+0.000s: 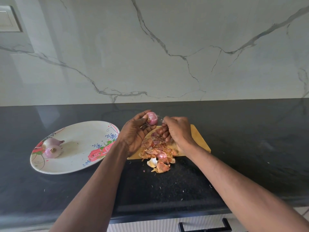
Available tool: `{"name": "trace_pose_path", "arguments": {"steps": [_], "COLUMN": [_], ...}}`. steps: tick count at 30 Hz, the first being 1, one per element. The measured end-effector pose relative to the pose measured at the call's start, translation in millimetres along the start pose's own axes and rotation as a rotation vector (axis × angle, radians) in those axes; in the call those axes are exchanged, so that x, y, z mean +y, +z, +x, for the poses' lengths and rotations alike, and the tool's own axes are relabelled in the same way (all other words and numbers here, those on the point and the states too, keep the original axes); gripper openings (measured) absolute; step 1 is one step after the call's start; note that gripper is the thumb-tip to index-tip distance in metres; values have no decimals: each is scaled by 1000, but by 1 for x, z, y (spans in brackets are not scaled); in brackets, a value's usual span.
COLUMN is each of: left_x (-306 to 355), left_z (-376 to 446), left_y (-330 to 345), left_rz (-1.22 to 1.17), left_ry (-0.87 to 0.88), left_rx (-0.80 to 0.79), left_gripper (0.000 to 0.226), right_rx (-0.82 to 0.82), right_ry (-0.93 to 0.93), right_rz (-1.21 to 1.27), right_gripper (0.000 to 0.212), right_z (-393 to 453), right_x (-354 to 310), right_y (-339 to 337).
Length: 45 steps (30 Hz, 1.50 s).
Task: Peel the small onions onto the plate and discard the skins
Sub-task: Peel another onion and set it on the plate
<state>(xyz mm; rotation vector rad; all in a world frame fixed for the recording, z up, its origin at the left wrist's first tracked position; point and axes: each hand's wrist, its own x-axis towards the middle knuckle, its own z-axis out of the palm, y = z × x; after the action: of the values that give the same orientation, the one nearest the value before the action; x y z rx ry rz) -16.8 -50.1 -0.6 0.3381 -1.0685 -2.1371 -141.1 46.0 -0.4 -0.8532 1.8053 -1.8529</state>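
Two bare forearms, nearest the lens, reaching forward over a black speckled stone counter (pixel 167 185). Left hand (pixel 135 133) raised, fingers curled round a small pink, mostly peeled onion (pixel 152 118), held at the fingertips above the far edge of a tan wooden chopping board (pixel 199 138). Right hand (pixel 177 131) just to the right of that onion, close but apparently not touching it, thumb and forefinger pinched together near a thin wisp of translucent skin; whether the wisp is truly caught between them, too blurred to tell. Remaining right fingers folded down toward the loose heap of orange-brown papery skins (pixel 158 153), heaped on the board and spilling over its near edge onto the counter.

Key relation: onion directly left of the right fingertips, root end turned toward the left palm, so probably a last pull to the right, away from the bulb. Left hand nearer the white oval plate with red rose print (pixel 93 158), well off to the left, already carrying two peeled pale-purple onions (pixel 52 147) lying side by side. Transfer likely to fall to that hand. Skins not yet discarded.
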Motion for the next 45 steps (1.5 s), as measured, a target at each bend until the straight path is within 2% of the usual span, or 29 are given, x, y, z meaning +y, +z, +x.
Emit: {"name": "trace_pose_path", "arguments": {"steps": [3, 6, 9, 11, 14, 16, 20, 25, 33, 39, 45], "left_x": [2, 2, 1, 1, -1, -2, -2, -1, -5, -9, -9], "left_z": [2, 3, 2, 1, 2, 1, 0, -1, 3, 3, 5], "left_y": [-3, -6, -6, -4, -4, -4, -2, -2, -5, -5, -6], "left_rz": [-51, -31, 34, 93, 239, 313, 355, 285, 300, 325, 296], "left_ry": [38, 24, 3, 1, 5, -8, -22, 45, 80, 107, 92], "left_rx": [20, 57, 94, 145, 162, 143, 140, 23, 1, -10, -6], "left_gripper": [24, 22, 19, 18, 18, 19, 31, 33, 36, 30, 27], "right_rx": [22, 3, -64, -80, -125, -168, -137, -78, -22, 28, 13], "right_ry": [-25, -207, -323, -356, -393, -380, -422, -431, -480, -583, -521], "right_rz": [-137, -353, -442, -398, -285, -264, -310, -301, -214, -351, -274], "right_gripper": [29, 36, 21, 7, 36, 43, 28, 17, 18, 9, 9], "right_z": [2, 0, -3, -5, -3, -1, -3, 0, -5, -3, -5], "right_x": [2, 5, 4, 1, -2, -3, -3, -1, 6, 12, 9], "right_y": [-2, -2, 3, 3, -1, 0, 1, -2, 2, 6, 7]}}
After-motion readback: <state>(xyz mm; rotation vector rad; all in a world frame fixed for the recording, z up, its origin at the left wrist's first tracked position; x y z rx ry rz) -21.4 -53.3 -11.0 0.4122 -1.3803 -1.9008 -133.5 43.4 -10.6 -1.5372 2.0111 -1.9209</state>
